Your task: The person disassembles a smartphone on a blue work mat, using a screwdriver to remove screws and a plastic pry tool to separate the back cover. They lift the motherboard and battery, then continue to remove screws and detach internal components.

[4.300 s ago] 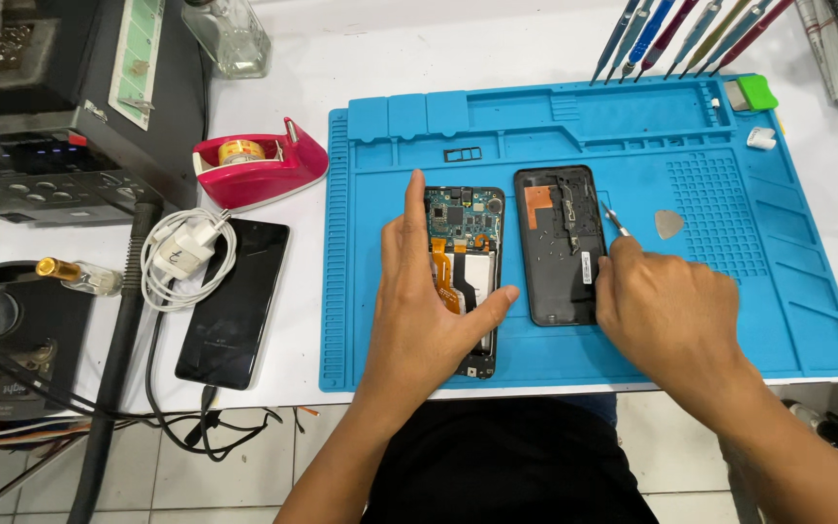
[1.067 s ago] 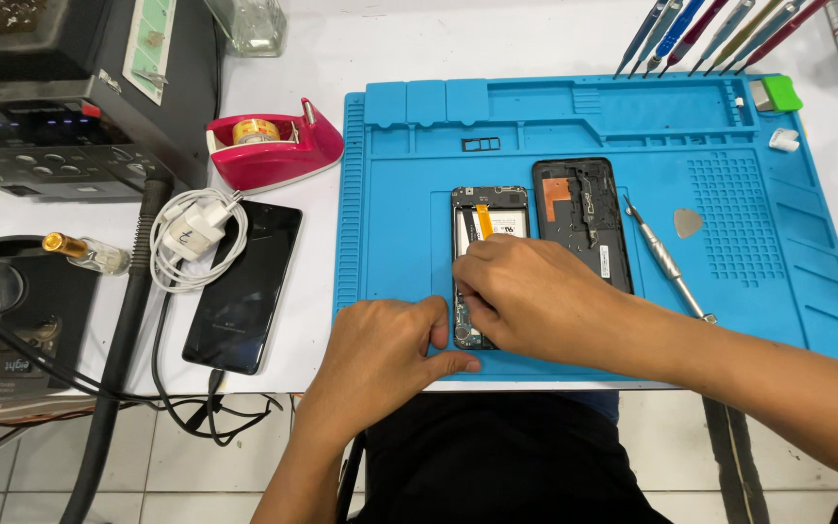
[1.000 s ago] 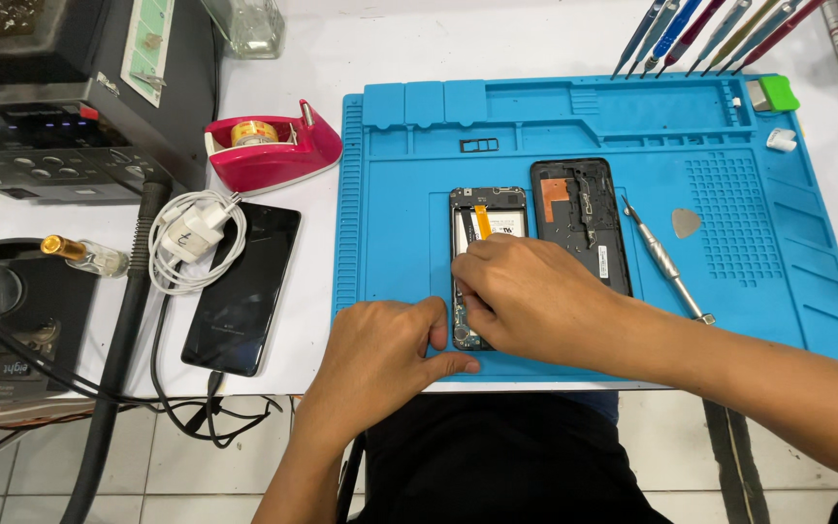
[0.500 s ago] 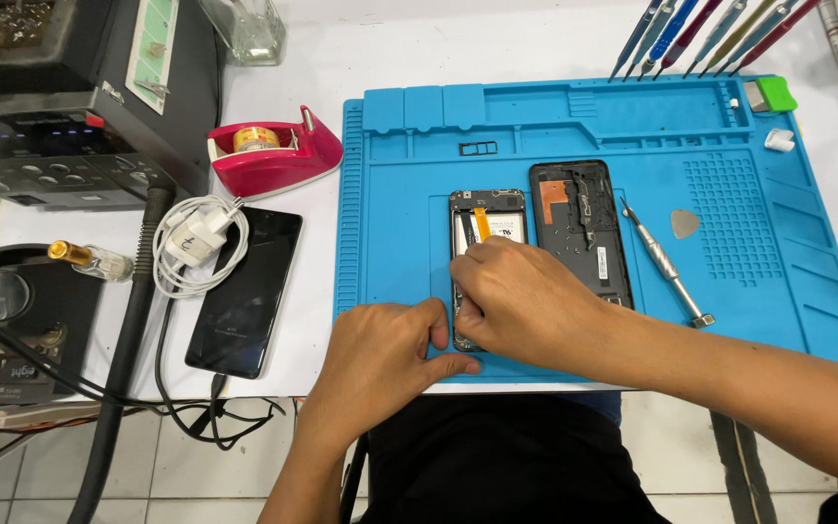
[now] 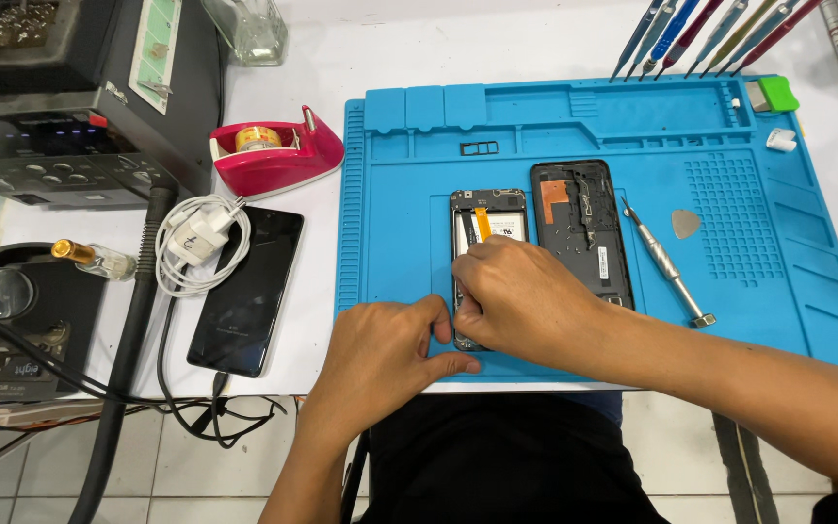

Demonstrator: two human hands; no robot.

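A pink tape dispenser [image 5: 278,153] sits left of the blue mat [image 5: 807,291]; a white charger [image 5: 201,238] overlaps a dark phone [image 5: 249,296], seemingly face-down.

White worktable [image 5: 419,49] over seemingly pale tiled floor [image 5: 41,485].

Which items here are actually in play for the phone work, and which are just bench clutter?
In play: opened phone under right hand and left hand; black back cover; screwdriver; pick; blue mat.

Lying about: tape dispenser; black phone; white charger; glass jar.
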